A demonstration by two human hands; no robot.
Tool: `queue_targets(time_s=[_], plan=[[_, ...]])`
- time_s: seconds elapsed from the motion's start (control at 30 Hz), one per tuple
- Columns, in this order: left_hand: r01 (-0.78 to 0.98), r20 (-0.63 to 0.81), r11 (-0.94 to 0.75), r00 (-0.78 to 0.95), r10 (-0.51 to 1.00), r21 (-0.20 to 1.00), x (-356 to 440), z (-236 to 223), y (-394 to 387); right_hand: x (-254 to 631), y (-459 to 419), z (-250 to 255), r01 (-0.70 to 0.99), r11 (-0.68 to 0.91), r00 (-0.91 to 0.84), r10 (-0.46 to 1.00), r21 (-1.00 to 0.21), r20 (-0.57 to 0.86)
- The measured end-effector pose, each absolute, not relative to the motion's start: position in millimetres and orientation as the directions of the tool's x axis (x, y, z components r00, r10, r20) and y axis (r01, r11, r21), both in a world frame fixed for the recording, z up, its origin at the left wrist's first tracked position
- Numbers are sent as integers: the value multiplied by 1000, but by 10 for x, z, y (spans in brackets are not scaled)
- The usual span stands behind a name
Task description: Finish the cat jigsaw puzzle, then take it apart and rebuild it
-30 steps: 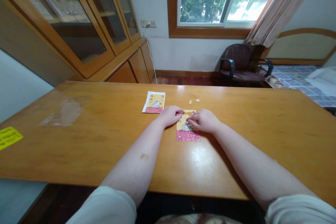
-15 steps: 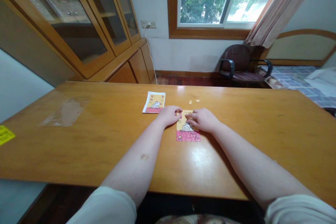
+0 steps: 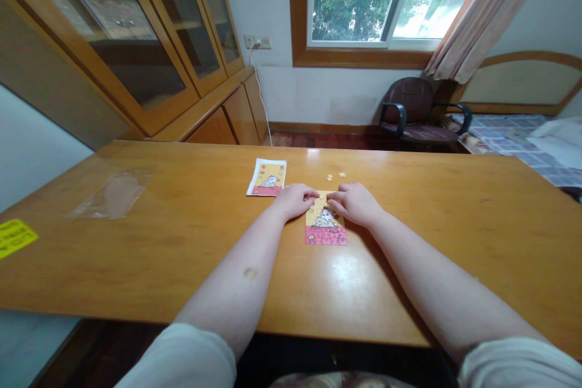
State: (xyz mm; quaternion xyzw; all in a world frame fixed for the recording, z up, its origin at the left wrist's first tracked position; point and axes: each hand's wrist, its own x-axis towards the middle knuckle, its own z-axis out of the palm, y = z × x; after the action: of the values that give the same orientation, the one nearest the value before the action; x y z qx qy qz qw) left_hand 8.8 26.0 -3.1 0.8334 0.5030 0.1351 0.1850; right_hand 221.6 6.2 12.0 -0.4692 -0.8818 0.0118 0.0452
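In the head view, the jigsaw puzzle [image 3: 326, 235] lies flat on the desk [image 3: 204, 206], straight ahead at 12 o'clock from the person, between the two hands. The left hand [image 3: 294, 200] is at about 10 o'clock of the puzzle, and its bent fingers reach the far left edge. The right hand [image 3: 357, 204] is at about 2 o'clock, with curled fingers over the far right part; whether either hand's fingers are pinching a piece, I cannot tell. To work well here, I think the left fingers should steady the edge lightly, while the right ones align the knobs with the sockets and press straight down, without pushing sideways, because the joined pieces could slide or lift. The puzzle's long axis seems to run from 6 to 12 o'clock; its pink strip points to 6, and its yellow part to 12. The printed card [image 3: 268, 179], at about 10 o'clock from the puzzle, has its pink strip also towards 6, so it can serve for comparing the pattern. Two loose pieces [image 3: 342, 174] lie apart from the puzzle, near 12 to 1 o'clock.
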Motion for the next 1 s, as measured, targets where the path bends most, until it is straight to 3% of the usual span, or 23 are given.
queue_targets(time_s=[0.53,0.7,0.87,1.0], plan=[[778,50,-470,497,867,418,82,-79,282,2202,66,69,823,563,-558,826,-77,82],[776,47,-459,489,871,433,88,-72,276,2193,92,29,825,547,-541,837,-145,82],[768,45,-449,484,874,457,102,-42,252,2255,225,-134,903,392,-354,911,-176,213],[764,54,-443,475,878,469,122,-21,230,2295,349,-309,945,286,-257,949,-158,182]])
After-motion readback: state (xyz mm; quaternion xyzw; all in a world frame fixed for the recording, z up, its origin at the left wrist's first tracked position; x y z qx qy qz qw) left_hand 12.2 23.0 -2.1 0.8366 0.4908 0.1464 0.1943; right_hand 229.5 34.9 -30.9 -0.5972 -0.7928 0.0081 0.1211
